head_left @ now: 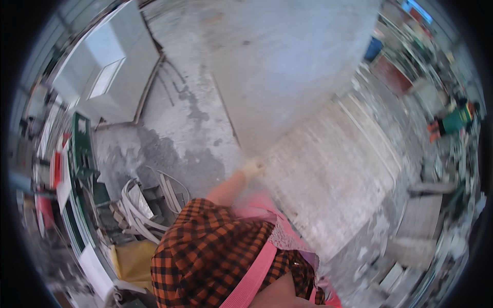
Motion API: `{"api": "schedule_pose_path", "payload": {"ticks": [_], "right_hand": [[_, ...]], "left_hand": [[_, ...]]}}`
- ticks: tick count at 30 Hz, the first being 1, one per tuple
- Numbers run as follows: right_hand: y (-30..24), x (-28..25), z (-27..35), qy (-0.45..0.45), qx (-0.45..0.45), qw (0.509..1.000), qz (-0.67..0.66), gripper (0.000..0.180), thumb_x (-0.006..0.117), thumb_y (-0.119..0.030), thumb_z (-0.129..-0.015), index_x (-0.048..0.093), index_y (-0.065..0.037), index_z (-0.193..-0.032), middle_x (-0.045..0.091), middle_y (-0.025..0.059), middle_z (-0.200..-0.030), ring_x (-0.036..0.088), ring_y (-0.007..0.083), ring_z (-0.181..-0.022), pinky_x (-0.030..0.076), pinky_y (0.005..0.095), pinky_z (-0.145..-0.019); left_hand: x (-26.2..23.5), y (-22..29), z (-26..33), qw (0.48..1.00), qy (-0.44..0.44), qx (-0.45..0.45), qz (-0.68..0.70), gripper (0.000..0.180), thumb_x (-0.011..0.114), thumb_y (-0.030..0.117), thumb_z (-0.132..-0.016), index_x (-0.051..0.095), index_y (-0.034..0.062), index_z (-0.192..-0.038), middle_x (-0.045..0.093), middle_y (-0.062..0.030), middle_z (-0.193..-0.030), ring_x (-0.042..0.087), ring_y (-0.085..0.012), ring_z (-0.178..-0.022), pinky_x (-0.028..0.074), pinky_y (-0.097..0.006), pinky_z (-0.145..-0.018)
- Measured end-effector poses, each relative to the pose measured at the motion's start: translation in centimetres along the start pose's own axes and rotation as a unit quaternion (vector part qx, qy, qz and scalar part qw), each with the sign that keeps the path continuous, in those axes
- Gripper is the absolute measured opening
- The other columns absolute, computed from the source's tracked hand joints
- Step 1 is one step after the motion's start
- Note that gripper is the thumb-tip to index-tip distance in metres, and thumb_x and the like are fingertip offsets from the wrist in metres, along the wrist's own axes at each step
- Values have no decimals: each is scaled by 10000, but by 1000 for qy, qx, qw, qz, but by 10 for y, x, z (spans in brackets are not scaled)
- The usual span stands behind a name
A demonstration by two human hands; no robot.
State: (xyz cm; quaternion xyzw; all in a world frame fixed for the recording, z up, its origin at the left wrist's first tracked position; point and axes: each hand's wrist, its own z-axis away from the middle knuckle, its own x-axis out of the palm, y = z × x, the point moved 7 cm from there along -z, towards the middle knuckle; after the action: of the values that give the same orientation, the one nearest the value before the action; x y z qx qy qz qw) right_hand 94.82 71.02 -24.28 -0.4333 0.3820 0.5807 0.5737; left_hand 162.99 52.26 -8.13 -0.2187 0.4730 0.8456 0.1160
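one big glossy sheet (295,66), one big rough board (334,169), one of two hands (252,168) visible

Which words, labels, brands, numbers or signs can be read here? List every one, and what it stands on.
None can be read.
Large grey sheet: no lettering that I can make out.
Pale board: none that I can make out.
Green frame-like object and red object at left: too small and blurred to tell whether they bear any.
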Motion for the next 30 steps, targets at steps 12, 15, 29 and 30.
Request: {"api": "schedule_pose_path", "payload": {"ticks": [12, 15, 29, 30], "right_hand": [[-33, -162, -129, 81, 200, 803, -556, 373, 511, -284, -927, 621, 59, -1025, 665, 142, -997, 593, 199, -921, 444, 342, -852], [-49, -176, -128, 82, 171, 815, -548, 380, 516, -298, -930, 627, 58, -1003, 664, 157, -997, 595, 200, -917, 444, 344, -856], [15, -144, 131, 222, 462, 750, -418, 446, 549, -412, -868, 678, -48, -1089, 667, 226, -1034, 629, 381, -1014, 483, 447, -870], [27, -120, 146, 228, 495, 727, -418, 420, 543, -375, -856, 682, -44, -1074, 667, 229, -1029, 636, 384, -1002, 493, 450, -839]], "left_hand": [[3, -251, 89, 935, 97, -339, -20, 352, 536, 319, -857, 674, 102, -1098, 698, -124, -989, 666, -277, -878, 510, -403, -719], [3, -231, 64, 967, 114, -229, -12, 358, 519, 328, -872, 665, 105, -1111, 695, -111, -986, 651, -262, -859, 504, -397, -738], [123, 11, -68, 980, -169, 100, -33, 384, 555, 374, -901, 686, 21, -977, 694, -101, -853, 626, -193, -734, 500, -370, -689], [139, 31, -72, 973, -188, 113, -71, 389, 566, 371, -906, 670, 9, -1004, 695, -105, -869, 631, -194, -741, 504, -367, -691]]}}
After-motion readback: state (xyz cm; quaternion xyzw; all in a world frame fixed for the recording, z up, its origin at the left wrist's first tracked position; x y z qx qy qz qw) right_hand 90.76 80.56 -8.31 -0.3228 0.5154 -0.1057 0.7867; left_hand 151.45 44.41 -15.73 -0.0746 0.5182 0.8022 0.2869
